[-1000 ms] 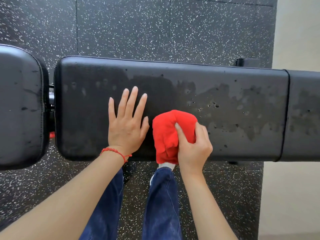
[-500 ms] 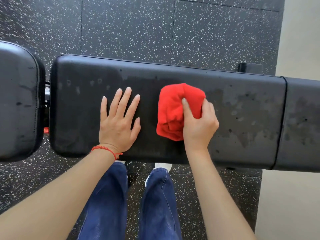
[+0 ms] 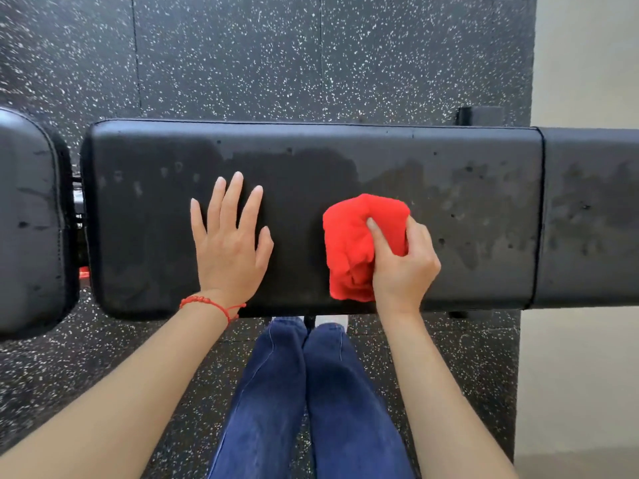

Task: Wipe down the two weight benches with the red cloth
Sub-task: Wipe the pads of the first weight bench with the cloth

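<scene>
My right hand (image 3: 403,267) was the grip, and it was squeezed tight around the red cloth (image 3: 359,247). The cloth was bunched up in a ball and pressed flat on the black counter (image 3: 311,150), close to the edge nearest me. My thumb (image 3: 380,236) lay on top of the cloth and my other fingers were curled around its right side.

My left hand (image 3: 230,243) held nothing. It lay open and flat on the pad, off to the left of the grip, with the fingers spread out. I think it was there to keep me steady.

The pad right around the grip and over to the left looked dark and smooth. Off to the right of the grip it looked patchy, with grey marks and little spots (image 3: 466,216). So I thought that side was where the wiping was needed.

To do it well, I had to press down flat and go in long lines from the near edge to the far edge. Each line had to lap over the last one a bit, so no patch got missed. A loose ball of cloth could roll, so I needed to hold it firm.

Another pad (image 3: 31,219) sat far to the left of the grip, past a small gap.
</scene>
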{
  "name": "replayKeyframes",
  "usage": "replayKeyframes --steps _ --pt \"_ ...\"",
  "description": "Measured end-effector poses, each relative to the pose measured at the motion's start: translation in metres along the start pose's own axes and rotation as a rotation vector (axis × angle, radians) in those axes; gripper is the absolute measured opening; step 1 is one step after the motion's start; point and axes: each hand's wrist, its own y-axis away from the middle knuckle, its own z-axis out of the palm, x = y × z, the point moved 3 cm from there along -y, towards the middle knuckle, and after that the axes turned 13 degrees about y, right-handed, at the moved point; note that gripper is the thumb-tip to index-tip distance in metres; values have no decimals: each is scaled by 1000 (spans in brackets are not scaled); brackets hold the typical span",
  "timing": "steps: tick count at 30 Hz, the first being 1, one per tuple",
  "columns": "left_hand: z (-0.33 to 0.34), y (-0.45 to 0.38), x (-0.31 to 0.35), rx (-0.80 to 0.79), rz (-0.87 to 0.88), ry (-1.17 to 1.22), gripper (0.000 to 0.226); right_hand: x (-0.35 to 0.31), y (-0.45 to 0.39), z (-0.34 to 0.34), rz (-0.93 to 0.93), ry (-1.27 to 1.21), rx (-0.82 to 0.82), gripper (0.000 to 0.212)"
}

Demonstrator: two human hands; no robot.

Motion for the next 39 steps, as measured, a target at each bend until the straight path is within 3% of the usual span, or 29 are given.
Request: replayKeyframes --steps 3,9,23,35,39 --pt "2 -5 24 33 40 63 48 -7 -42 7 24 -22 60 35" --pt "35 -17 68 -53 75 67 55 -13 -85 13 -24 0 73 32" --pt "47 -13 68 -71 76 -78 58 61 24 -45 -76 118 -36 36" --pt "46 -14 69 -44 82 -71 55 14 -135 -4 -54 -2 87 35" --pt "47 -14 68 -52 75 -83 56 21 -132 -6 -72 9 86 33"
